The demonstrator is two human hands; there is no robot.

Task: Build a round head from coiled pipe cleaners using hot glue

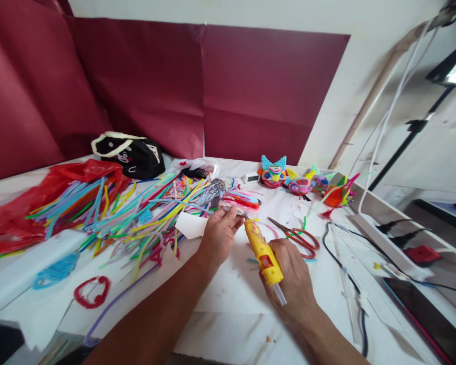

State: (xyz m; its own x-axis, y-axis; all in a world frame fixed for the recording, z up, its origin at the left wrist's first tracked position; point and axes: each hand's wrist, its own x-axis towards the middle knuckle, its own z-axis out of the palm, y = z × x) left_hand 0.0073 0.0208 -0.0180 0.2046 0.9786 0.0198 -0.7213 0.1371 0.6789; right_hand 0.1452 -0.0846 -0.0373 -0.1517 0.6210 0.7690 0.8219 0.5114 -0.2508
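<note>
Glue gun (257, 244) tight in right hand (292, 266), hold of left hand (221, 230) unclear (clock (251, 178) unreadable)

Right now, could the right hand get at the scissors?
Probably yes: the scissors lie close beside the right hand, apparently uncovered, though it would likely have to release the yellow glue gun first.

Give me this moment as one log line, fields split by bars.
right hand: holding yellow glue gun | left hand: near its tip, contents unclear | scissors: lying beyond right hand | pipe cleaners: heaped, left
</note>
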